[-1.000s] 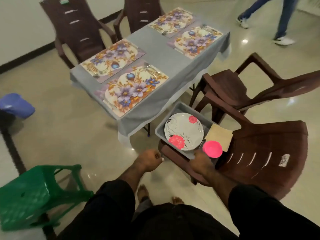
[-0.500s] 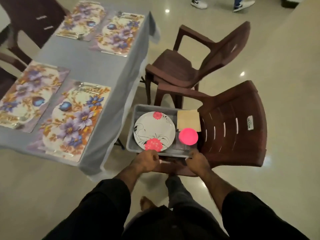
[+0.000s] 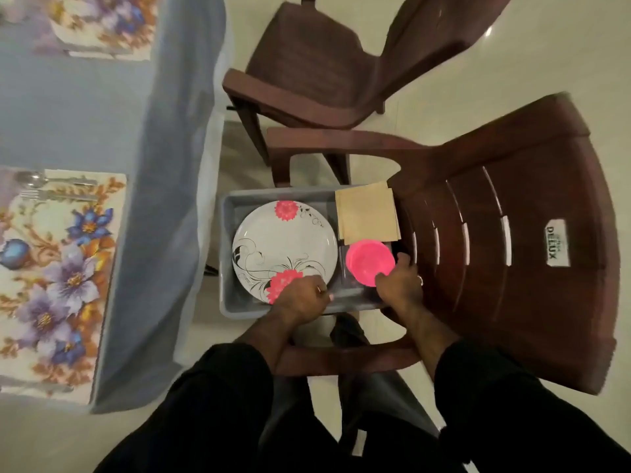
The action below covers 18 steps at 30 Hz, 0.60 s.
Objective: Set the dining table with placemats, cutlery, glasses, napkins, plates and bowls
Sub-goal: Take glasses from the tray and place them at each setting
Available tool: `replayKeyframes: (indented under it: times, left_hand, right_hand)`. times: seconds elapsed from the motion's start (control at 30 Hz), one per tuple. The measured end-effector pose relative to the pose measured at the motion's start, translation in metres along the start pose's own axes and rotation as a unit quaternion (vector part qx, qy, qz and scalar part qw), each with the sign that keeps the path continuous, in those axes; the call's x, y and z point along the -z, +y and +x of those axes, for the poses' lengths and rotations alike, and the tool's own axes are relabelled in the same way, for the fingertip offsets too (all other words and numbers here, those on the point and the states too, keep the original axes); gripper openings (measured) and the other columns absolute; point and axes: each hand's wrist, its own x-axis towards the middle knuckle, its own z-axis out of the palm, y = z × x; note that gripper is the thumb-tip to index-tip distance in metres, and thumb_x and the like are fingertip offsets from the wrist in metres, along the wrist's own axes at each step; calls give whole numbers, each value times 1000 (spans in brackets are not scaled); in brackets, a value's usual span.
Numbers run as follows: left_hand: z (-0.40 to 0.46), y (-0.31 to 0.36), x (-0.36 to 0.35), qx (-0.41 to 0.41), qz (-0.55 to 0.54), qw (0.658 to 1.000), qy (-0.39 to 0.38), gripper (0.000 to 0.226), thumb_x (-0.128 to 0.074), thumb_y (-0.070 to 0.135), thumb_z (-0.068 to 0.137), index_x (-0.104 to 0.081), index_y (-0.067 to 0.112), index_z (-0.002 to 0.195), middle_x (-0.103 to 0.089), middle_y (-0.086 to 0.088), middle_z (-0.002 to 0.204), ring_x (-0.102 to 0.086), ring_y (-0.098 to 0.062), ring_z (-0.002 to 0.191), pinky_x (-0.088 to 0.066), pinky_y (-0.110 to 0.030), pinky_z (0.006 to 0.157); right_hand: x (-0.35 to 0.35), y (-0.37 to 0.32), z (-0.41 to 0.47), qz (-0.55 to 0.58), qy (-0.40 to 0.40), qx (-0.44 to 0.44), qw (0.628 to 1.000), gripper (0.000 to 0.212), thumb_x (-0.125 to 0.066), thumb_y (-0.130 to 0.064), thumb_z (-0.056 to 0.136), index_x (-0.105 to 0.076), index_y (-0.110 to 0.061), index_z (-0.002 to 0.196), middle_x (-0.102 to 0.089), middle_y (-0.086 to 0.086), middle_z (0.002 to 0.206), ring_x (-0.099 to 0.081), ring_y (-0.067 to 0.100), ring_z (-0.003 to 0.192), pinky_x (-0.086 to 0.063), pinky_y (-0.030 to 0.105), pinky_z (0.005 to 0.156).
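left hand (image 3: pixel 300 298) closed on plate (image 3: pixel 285 247) rim | right hand (image 3: pixel 397 283) clamped on pink bowl (image 3: pixel 370 261) | risk: one-handed edge hold may tip plate

floral plate (image 3: pixel 285 244), pink bowl (image 3: pixel 370 261), in tub (image 3: pixel 228 213)

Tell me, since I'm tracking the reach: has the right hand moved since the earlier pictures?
Yes. The right hand went from the near rim of the grey tub forward into it, reaching the pink bowl.
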Motion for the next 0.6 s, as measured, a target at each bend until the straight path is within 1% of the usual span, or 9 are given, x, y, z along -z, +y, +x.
replayKeyframes:
  times: [0.07,0.13,0.2,0.27,0.33,0.4,0.43,0.5,0.6]
  left_hand:
    - [29,12,-6,-17,-2,1000,-19,26,-67,41,98,-67,21,114,-73,-5,110,-67,-28,103,-53,-37,85]
    - [56,28,-9,-30,-29,999,-24,37,-67,40,100,-59,18,128,-70,-7,118,-65,-26,104,-49,-34,83]
    - [78,41,-11,-30,-85,996,-12,54,-71,39,99,-51,15,143,-68,-11,130,-64,-28,113,-47,-33,88]
    - [96,49,-15,-5,-120,993,-13,65,-74,40,97,-45,15,150,-65,-11,135,-63,-30,120,-49,-35,93]
    - [108,50,-21,22,-140,989,-38,67,-74,37,96,-45,17,153,-65,-8,137,-63,-29,120,-51,-38,96]
    - [114,49,-27,36,-160,985,-58,68,-75,29,94,-45,19,155,-65,-7,139,-64,-29,122,-54,-41,100]
    - [115,49,-29,39,-170,983,-57,68,-74,24,93,-46,19,155,-65,-7,138,-64,-29,121,-55,-41,100]
    - [116,44,-31,46,-182,981,-40,64,-71,15,91,-51,19,152,-67,-7,134,-65,-28,117,-54,-38,95]
    - [113,26,-24,61,-184,981,-4,51,-63,13,94,-59,14,145,-71,-11,129,-67,-32,113,-52,-35,90]
  right_hand:
    - [-4,-1,22,9,-17,-16,1000,72,-68,-22,91,-34,-16,154,-49,21,144,-58,48,122,-53,50,86]
    - [-12,-2,41,18,-33,-18,999,66,-65,-22,93,-36,-19,153,-56,19,139,-62,45,117,-56,48,84]
    - [-23,0,55,27,-36,-10,999,63,-63,-22,94,-39,-22,153,-62,15,132,-65,41,113,-59,50,90]
    - [-30,2,65,39,-32,-5,999,59,-60,-18,95,-43,-23,151,-65,12,127,-67,38,112,-59,51,93]
    - [-33,2,69,50,-28,-6,998,54,-57,-13,97,-47,-21,149,-66,11,125,-66,36,114,-58,48,95]
    - [-35,4,72,56,-22,-8,998,53,-55,-9,98,-49,-20,149,-66,11,128,-65,36,115,-56,45,95]
    - [-35,4,72,58,-16,-7,998,53,-54,-7,98,-50,-20,149,-67,12,128,-66,36,116,-56,45,94]
    - [-36,3,69,63,-7,-4,998,51,-55,-7,98,-53,-20,147,-68,11,126,-67,35,113,-57,41,88]
    - [-41,-12,57,77,-4,17,997,36,-62,-14,98,-61,-18,134,-70,7,115,-69,30,104,-52,33,77]
